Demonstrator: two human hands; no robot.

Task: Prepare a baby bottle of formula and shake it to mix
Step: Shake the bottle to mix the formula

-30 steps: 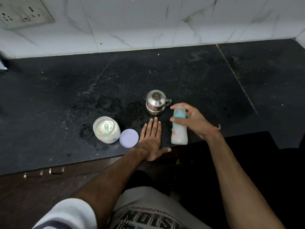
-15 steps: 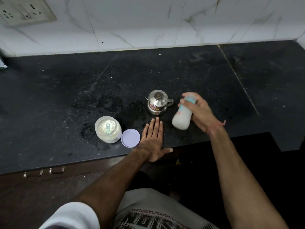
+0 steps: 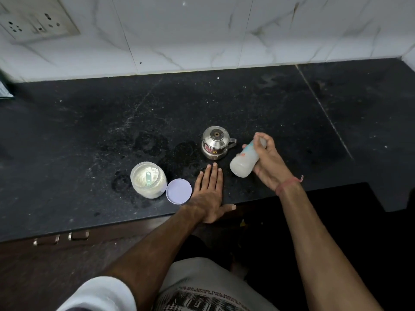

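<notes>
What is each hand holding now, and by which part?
The right hand grips the baby bottle around its upper body and cap end, tilted with the base towards the camera. The left hand holds nothing; it rests flat on the counter.

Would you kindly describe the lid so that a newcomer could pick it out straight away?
Look along the near edge of the black counter, left of the flat left hand. The lid lies flat there, beside the open powder jar. It is the only flat pale lilac disc; the jar is clear and upright, and the steel pot is shiny.
</notes>
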